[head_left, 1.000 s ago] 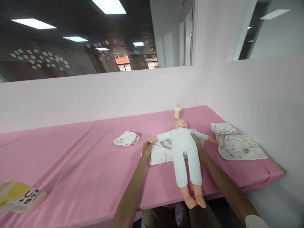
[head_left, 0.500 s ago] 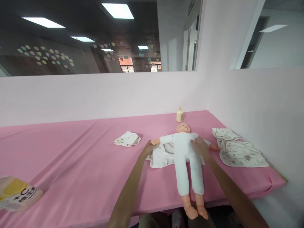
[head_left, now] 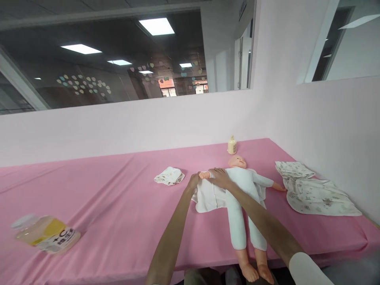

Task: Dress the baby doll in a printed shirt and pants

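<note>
A baby doll (head_left: 243, 198) in a pale blue suit lies on its back on the pink table (head_left: 118, 206), its feet past the front edge. A white garment (head_left: 208, 196) is spread under its left side. My left hand (head_left: 194, 182) grips the edge of that garment beside the doll's small hand. My right hand (head_left: 218, 177) reaches across the doll's chest and rests on its sleeved arm, fingers curled over it.
A small folded cloth (head_left: 170, 175) lies left of the doll. Patterned cloths (head_left: 314, 190) are heaped by the right wall. A cream bottle (head_left: 232, 145) stands behind the doll's head. A plastic bottle (head_left: 46, 233) lies on its side at the front left.
My right hand has crossed from the doll's right side over its chest to the arm on the left. The view has turned a little to the left.
</note>
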The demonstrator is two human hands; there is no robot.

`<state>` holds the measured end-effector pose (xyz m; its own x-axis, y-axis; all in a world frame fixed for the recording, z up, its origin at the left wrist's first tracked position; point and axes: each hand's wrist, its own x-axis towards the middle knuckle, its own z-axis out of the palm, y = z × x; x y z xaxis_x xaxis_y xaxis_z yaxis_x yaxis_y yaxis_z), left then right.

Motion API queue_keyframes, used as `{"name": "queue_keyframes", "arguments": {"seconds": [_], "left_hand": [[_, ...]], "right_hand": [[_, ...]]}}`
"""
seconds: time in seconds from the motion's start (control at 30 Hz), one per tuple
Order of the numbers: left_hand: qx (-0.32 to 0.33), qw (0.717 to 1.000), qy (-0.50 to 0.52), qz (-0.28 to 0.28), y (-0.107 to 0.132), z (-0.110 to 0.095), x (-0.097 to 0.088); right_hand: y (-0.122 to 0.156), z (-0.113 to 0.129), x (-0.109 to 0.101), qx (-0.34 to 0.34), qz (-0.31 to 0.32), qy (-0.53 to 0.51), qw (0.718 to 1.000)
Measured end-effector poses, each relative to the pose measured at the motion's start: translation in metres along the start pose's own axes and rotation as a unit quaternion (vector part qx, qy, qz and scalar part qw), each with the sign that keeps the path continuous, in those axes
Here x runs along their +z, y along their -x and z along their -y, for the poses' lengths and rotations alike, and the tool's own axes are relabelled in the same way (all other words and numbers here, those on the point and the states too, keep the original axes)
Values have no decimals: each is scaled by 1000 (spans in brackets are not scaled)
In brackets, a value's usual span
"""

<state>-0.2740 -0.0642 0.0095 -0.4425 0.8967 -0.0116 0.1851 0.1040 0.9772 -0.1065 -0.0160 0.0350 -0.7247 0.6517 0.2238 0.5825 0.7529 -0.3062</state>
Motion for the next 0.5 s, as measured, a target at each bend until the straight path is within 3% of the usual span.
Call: {"name": "queue_keyframes", "arguments": {"seconds": [0.13, 0.3, 0.5], "left_hand": [[-6, 999, 19, -48, 8, -13, -6], [57, 994, 1, -90, 25, -45, 8], [147, 987, -48, -37, 35, -77, 42]], "right_hand": [[3, 0, 1, 13, 4, 21, 1000], [3, 6, 7, 44, 15, 46, 998], [-5, 11, 17, 69, 32, 71, 995]]}}
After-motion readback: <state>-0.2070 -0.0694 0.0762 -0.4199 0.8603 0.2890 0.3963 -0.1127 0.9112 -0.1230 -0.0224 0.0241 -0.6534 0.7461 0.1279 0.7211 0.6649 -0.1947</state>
